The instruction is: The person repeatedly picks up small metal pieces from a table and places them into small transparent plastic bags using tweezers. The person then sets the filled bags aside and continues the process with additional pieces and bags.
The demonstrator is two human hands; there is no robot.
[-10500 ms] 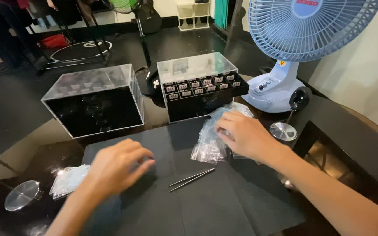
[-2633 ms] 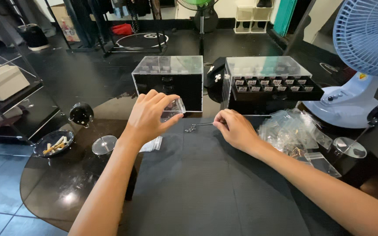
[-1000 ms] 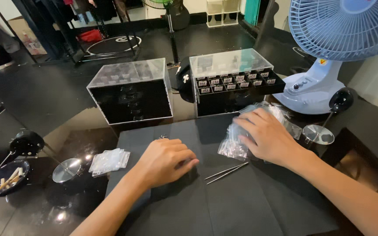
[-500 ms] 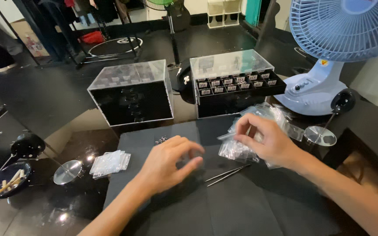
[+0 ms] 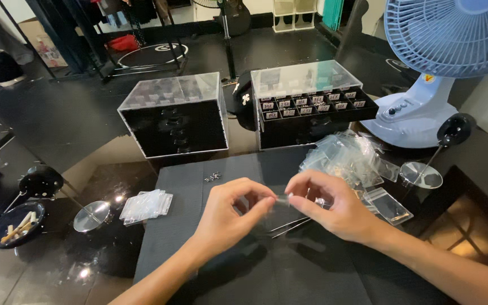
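Tabletop (image 5: 46, 271): glossy, dark, reflective. Mat (image 5: 289, 271): matt black, cloth-like. Drawer boxes (image 5: 173, 113): clear glossy acrylic. Small bags (image 5: 145, 204): clear plastic film. Tweezers (image 5: 289, 227): bright metal.

Clear plastic bags (image 5: 350, 159) heap right, a small stack (image 5: 146, 204) left; white labels (image 5: 312, 104) line the organiser.

Black mat (image 5: 323, 271), pale blue fan (image 5: 453, 39), clear bags (image 5: 348, 158)
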